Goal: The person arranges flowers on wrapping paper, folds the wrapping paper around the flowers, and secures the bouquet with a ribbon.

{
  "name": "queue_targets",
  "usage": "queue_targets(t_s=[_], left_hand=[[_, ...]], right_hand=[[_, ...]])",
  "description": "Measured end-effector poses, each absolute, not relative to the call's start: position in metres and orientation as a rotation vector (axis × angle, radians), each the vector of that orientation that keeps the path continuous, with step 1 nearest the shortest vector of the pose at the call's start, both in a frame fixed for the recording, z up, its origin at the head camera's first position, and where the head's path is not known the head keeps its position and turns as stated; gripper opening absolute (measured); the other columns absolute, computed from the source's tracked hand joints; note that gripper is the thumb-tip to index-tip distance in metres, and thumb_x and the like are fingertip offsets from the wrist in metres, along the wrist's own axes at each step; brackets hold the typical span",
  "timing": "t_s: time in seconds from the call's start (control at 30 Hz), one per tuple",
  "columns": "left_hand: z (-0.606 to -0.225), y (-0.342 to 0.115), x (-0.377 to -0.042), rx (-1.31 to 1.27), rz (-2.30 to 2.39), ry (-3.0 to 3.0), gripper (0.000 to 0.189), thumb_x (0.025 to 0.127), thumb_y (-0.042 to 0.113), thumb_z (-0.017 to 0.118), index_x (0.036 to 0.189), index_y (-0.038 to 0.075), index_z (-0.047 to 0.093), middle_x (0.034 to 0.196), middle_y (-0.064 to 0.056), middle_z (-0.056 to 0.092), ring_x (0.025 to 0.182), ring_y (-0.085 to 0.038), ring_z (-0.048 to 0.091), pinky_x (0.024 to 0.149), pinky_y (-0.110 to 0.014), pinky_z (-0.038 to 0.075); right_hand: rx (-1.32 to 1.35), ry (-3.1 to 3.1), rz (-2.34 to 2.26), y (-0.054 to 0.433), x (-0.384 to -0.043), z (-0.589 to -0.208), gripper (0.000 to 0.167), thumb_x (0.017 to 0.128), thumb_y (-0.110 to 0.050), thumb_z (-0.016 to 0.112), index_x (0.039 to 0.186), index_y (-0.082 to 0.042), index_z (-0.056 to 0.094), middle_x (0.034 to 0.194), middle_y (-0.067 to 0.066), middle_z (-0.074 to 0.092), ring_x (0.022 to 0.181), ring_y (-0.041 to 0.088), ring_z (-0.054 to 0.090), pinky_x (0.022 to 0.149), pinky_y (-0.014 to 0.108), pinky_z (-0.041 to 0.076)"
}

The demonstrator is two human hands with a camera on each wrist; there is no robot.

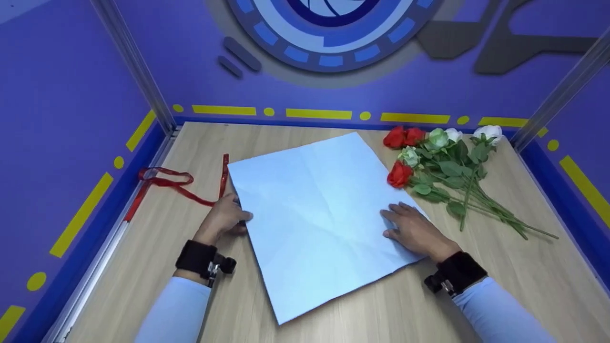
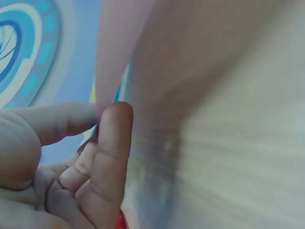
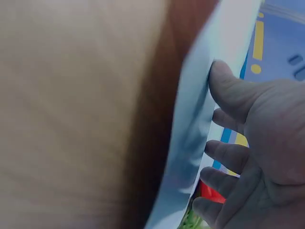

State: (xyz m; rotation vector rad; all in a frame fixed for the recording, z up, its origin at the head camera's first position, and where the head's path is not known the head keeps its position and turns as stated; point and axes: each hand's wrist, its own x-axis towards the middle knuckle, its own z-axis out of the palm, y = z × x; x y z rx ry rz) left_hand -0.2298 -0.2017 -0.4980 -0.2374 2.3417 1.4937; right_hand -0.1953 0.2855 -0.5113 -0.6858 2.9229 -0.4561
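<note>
A large, lightly creased white sheet of paper (image 1: 314,228) lies turned at an angle on the wooden table. My left hand (image 1: 224,216) pinches its left edge, thumb on top and fingers beneath. In the left wrist view, the sheet's edge (image 2: 114,62) runs between the thumb and fingers (image 2: 112,148). Over the sheet's right part, my right hand (image 1: 412,228) rests with its fingers spread and fairly straight. The right wrist view has the right thumb (image 3: 224,81) and fingertips touching the white surface (image 3: 190,129), which bends slightly there.
Red, white and pale green roses (image 1: 443,166) lie at the back right, stems toward the front right, one red bloom close to the sheet. A red ribbon (image 1: 174,183) lies loosely looped on the left. Blue panels (image 1: 305,95) wall the table (image 1: 362,314) at the back and sides.
</note>
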Motion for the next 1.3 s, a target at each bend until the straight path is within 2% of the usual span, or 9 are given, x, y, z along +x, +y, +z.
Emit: queue_targets(t_s=[0.13, 0.23, 0.3, 0.37, 0.53, 0.67, 0.77, 1.0, 1.3], left_hand=[[-0.5, -0.192, -0.221, -0.267, 1.278, 2.422, 0.098, 0.094, 0.01, 0.076, 0.163, -0.004, 0.008, 0.086, -0.017, 0.07, 0.056, -0.017, 0.066, 0.056, -0.03, 0.055], [-0.497, -0.185, -0.215, -0.242, 1.071, 2.611, 0.12, 0.088, 0.012, 0.083, 0.164, -0.004, -0.008, 0.109, -0.029, 0.071, 0.084, -0.032, 0.074, 0.073, -0.041, 0.06], [-0.494, -0.18, -0.214, -0.213, 0.96, 2.758, 0.125, 0.084, 0.012, 0.087, 0.167, -0.001, -0.006, 0.132, -0.036, 0.06, 0.109, -0.043, 0.069, 0.087, -0.051, 0.059], [-0.492, -0.174, -0.214, -0.124, 0.849, 2.892, 0.121, 0.081, 0.013, 0.09, 0.168, 0.002, 0.007, 0.151, -0.041, 0.041, 0.13, -0.051, 0.053, 0.101, -0.06, 0.051], [-0.491, -0.16, -0.22, 0.223, 0.625, 2.939, 0.102, 0.079, 0.024, 0.093, 0.164, 0.009, 0.038, 0.152, -0.033, 0.043, 0.135, -0.05, 0.041, 0.104, -0.061, 0.047], [-0.494, -0.156, -0.223, 0.36, 0.555, 2.842, 0.104, 0.079, 0.036, 0.094, 0.164, 0.013, 0.039, 0.171, -0.024, 0.027, 0.157, -0.053, 0.018, 0.122, -0.071, 0.023], [-0.497, -0.154, -0.225, 0.374, 0.567, 2.774, 0.107, 0.08, 0.04, 0.093, 0.166, 0.014, 0.035, 0.175, -0.022, 0.016, 0.162, -0.05, 0.001, 0.126, -0.072, 0.007], [-0.499, -0.149, -0.222, 0.36, 0.518, 2.703, 0.108, 0.085, 0.046, 0.088, 0.167, 0.009, 0.029, 0.174, -0.025, 0.015, 0.161, -0.051, 0.004, 0.127, -0.07, 0.008], [-0.496, -0.147, -0.213, 0.355, 0.463, 2.704, 0.106, 0.084, 0.044, 0.089, 0.166, 0.007, 0.032, 0.173, -0.026, 0.019, 0.16, -0.052, 0.01, 0.125, -0.071, 0.015]], right_hand=[[-0.649, 2.924, -0.487, 0.29, -0.2, -0.513, 0.052, 0.101, -0.016, 0.069, 0.147, 0.005, 0.057, 0.152, 0.035, 0.051, 0.146, 0.057, 0.04, 0.119, 0.067, 0.032], [-0.622, 2.898, -0.526, 0.294, -0.204, -0.513, 0.051, 0.101, -0.013, 0.068, 0.148, 0.004, 0.057, 0.153, 0.034, 0.05, 0.147, 0.055, 0.04, 0.12, 0.066, 0.032], [-0.609, 2.88, -0.55, 0.297, -0.206, -0.512, 0.051, 0.101, -0.01, 0.069, 0.148, 0.004, 0.057, 0.154, 0.033, 0.05, 0.148, 0.054, 0.039, 0.12, 0.066, 0.032], [-0.591, 2.867, -0.573, 0.301, -0.207, -0.511, 0.051, 0.1, -0.009, 0.069, 0.148, 0.003, 0.057, 0.155, 0.032, 0.05, 0.149, 0.054, 0.038, 0.12, 0.066, 0.031], [-0.599, 2.954, -0.554, 0.305, -0.206, -0.512, 0.045, 0.101, -0.006, 0.067, 0.144, 0.005, 0.06, 0.151, 0.034, 0.052, 0.145, 0.054, 0.043, 0.119, 0.065, 0.035], [-0.553, 3.082, -0.48, 0.301, -0.201, -0.514, 0.043, 0.103, -0.011, 0.065, 0.141, 0.009, 0.06, 0.146, 0.036, 0.055, 0.137, 0.056, 0.05, 0.113, 0.066, 0.041], [-0.473, 3.113, -0.437, 0.298, -0.195, -0.515, 0.049, 0.103, -0.023, 0.068, 0.141, 0.008, 0.06, 0.145, 0.036, 0.056, 0.134, 0.057, 0.052, 0.106, 0.07, 0.043], [-0.446, 3.014, -0.392, 0.296, -0.186, -0.517, 0.076, 0.102, -0.044, 0.068, 0.151, 0.01, 0.048, 0.155, 0.041, 0.042, 0.141, 0.063, 0.04, 0.111, 0.073, 0.036], [-0.379, 2.953, -0.397, 0.296, -0.188, -0.513, 0.08, 0.1, -0.045, 0.071, 0.153, 0.009, 0.046, 0.157, 0.04, 0.04, 0.143, 0.063, 0.037, 0.114, 0.071, 0.035]])
